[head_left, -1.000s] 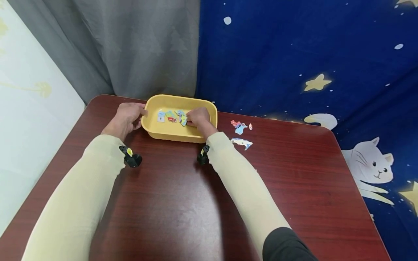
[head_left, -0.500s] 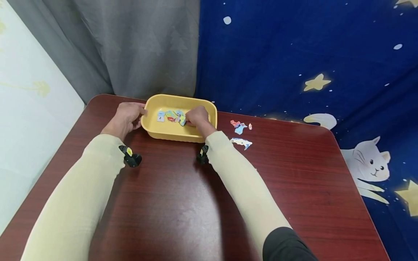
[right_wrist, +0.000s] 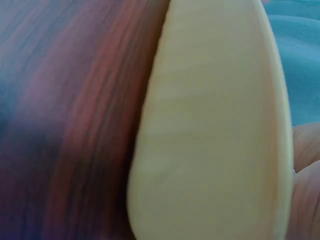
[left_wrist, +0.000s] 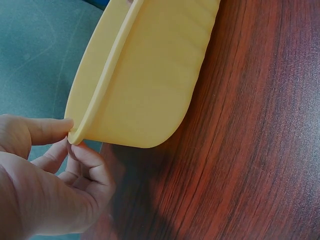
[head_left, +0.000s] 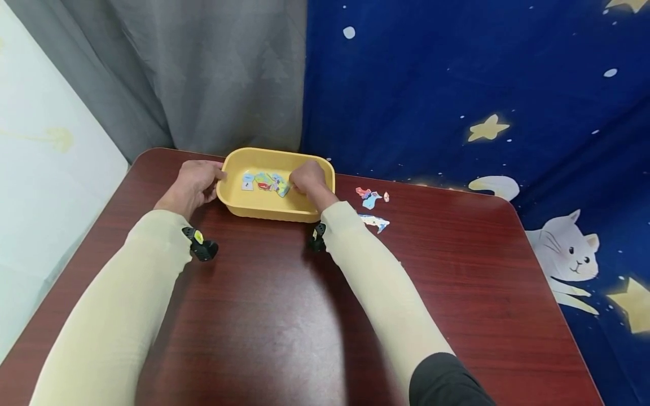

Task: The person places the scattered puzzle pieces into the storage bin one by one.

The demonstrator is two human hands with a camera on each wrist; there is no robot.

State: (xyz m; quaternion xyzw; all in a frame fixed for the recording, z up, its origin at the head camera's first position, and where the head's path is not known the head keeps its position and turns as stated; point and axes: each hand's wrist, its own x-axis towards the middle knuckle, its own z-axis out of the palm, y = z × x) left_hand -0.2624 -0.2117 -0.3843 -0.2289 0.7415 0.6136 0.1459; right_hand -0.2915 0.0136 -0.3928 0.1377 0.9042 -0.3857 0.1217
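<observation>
My left hand [head_left: 199,179] pinches the left rim of a yellow plastic basin [head_left: 269,214] between thumb and fingers; in the left wrist view the thumb [left_wrist: 50,131] lies on the inner side. Inside the basin is my right hand [head_left: 308,177], its knuckles up and fingers bent down beside a cluster of colourful paper cutouts [head_left: 279,185]. A red-and-green cutout [head_left: 262,180] and a pale blue-and-white rectangular one [head_left: 247,181] lie to their left on the basin floor. The basin wall hides most of the right hand in the right wrist view; whether it holds a cutout I cannot tell.
On the dark red wooden table [head_left: 457,270], right of the basin, lie several small cutouts [head_left: 371,200] and a blue-and-white dolphin-like one [head_left: 374,221], partly behind the right sleeve. A grey curtain [head_left: 233,73] and a blue starry cloth [head_left: 406,84] hang behind the table.
The cutouts beside my right hand have shifted slightly and sit closer to the red-and-green one. My left hand keeps its grip on the rim. The head view has moved a little.
</observation>
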